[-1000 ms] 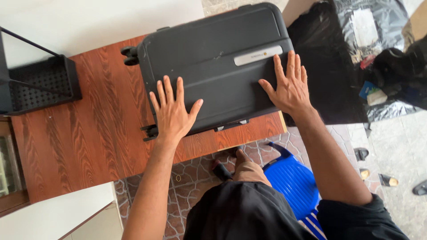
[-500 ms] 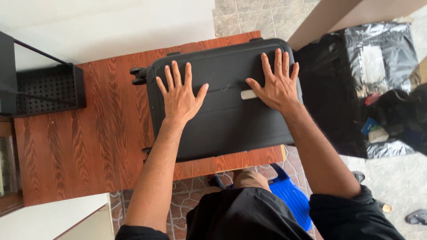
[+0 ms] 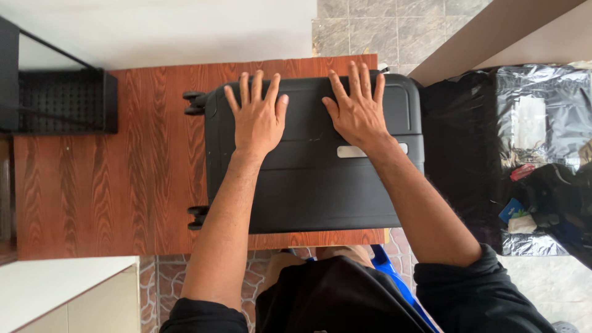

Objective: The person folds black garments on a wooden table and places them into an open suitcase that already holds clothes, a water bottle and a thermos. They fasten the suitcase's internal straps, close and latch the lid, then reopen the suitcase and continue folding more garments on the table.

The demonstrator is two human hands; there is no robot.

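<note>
We have our left hand [image 3: 258, 118] and right hand [image 3: 356, 112] spread flat, palms down, on the far half of the black hard-shell suitcase [image 3: 314, 185]. It lies on its side across the wooden table [image 3: 111, 179], wheels [image 3: 194, 103] leftward, and flat palms seem to steady it.

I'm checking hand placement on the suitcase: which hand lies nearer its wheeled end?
The left hand. It lies flat on the black suitcase closer to the wheels; the right hand rests further from them.
</note>
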